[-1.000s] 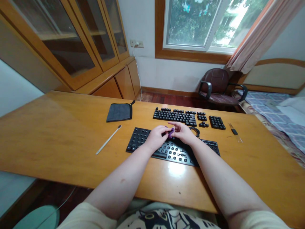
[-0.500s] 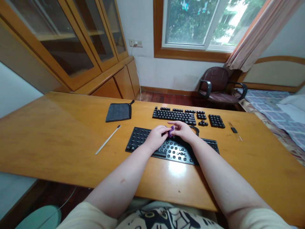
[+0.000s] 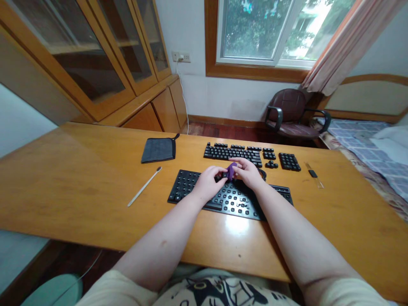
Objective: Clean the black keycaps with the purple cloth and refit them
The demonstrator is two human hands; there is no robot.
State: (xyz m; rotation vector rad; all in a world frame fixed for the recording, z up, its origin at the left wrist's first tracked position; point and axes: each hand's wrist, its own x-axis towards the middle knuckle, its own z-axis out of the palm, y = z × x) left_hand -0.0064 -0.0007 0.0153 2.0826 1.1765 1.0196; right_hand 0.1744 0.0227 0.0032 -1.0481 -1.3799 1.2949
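Observation:
Both hands work close together above a black keyboard (image 3: 188, 183), which lies on the desk with most of its keycaps off. My left hand (image 3: 208, 183) pinches a small black keycap (image 3: 225, 174) between thumb and fingers. Bunched in the fingers of my right hand (image 3: 248, 173) is a purple cloth (image 3: 232, 171), which touches or nearly touches the keycap. Behind the hands, loose black keycaps (image 3: 234, 154) are laid out in keyboard order, with a separate number-pad block (image 3: 289, 162) to their right.
On the wooden desk (image 3: 79, 182), a dark grey zip pouch (image 3: 158, 150) lies at the back left and a long white-handled brush (image 3: 143, 188) in front of it. A keycap puller (image 3: 314, 174) rests at the right. Beyond the desk stands an armchair (image 3: 288, 110).
My right hand has lifted slightly and shifted a little to the right, and more of the purple cloth shows. The black keycap in my left fingers is now visible.

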